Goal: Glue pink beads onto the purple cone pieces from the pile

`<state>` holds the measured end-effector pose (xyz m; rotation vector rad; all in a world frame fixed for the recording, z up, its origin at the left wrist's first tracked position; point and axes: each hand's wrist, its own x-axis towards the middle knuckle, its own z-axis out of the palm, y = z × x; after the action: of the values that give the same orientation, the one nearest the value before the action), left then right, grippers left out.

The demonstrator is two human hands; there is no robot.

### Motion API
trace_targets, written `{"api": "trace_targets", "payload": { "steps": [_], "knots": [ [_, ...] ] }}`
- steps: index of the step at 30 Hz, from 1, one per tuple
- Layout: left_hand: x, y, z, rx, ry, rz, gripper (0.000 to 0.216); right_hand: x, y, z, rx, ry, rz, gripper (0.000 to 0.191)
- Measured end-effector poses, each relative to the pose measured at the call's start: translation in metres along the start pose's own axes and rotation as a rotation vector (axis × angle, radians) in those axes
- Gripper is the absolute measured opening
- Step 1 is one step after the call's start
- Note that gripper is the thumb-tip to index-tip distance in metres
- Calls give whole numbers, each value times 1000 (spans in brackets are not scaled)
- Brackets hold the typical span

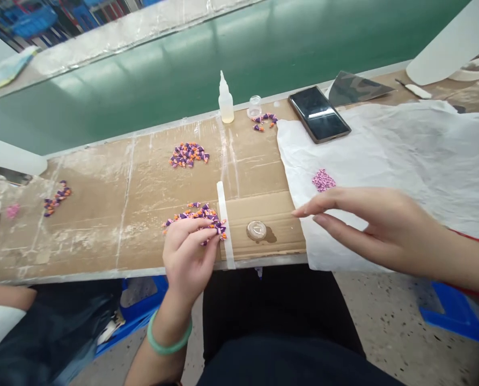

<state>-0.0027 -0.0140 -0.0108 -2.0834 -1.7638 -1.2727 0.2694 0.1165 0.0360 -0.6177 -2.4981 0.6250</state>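
My left hand (189, 257), with a green bangle at the wrist, is closed in a pinch at the near pile of small purple-and-orange pieces (199, 213). One such piece shows at its fingertips, partly covered by them. To the right, beyond a white strip (225, 225), a small round clear dish (256, 230) with a glossy surface rests on the cardboard. My right hand (368, 228) hovers over the edge of the white sheet (363, 145), fingers stretched out and apart from the thumb, holding nothing. Just beyond its fingers lies a heap of tiny pink pieces (323, 180).
A second purple-and-orange pile (189, 154) lies farther back. Against the green partition (263, 48) stand a dropper bottle (225, 102) and a small clear cup (255, 107). A phone (319, 114) lies on the sheet's back edge. Another person's arm (6, 297) is at lower left.
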Motion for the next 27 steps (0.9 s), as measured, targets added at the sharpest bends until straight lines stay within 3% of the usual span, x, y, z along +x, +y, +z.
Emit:
{"api": "trace_targets", "payload": {
  "steps": [3, 6, 11, 15, 19, 23, 27],
  "knots": [
    [14, -30, -13, 106, -59, -42, 15, -4, 15, -6, -57, 40, 27, 13],
    [45, -59, -12, 137, -102, -116, 5, -7, 25, -8, -111, 72, 59, 15],
    [106, -91, 29, 157, -362, -410, 10, -11, 29, -6, -126, 104, 96, 16],
    [132, -94, 64, 317, -461, -423, 6, -15, 29, -6, -80, 85, 137, 15],
    [139, -96, 79, 390, -463, -445, 6, -18, 29, -8, -83, 95, 180, 15],
    [137, -95, 77, 279, -440, -473, 17, -23, 28, -15, -90, 110, 210, 14],
    [132, -82, 59, 184, -414, -491, 24, -30, 29, -26, -143, 196, 340, 15]
  ]
}}
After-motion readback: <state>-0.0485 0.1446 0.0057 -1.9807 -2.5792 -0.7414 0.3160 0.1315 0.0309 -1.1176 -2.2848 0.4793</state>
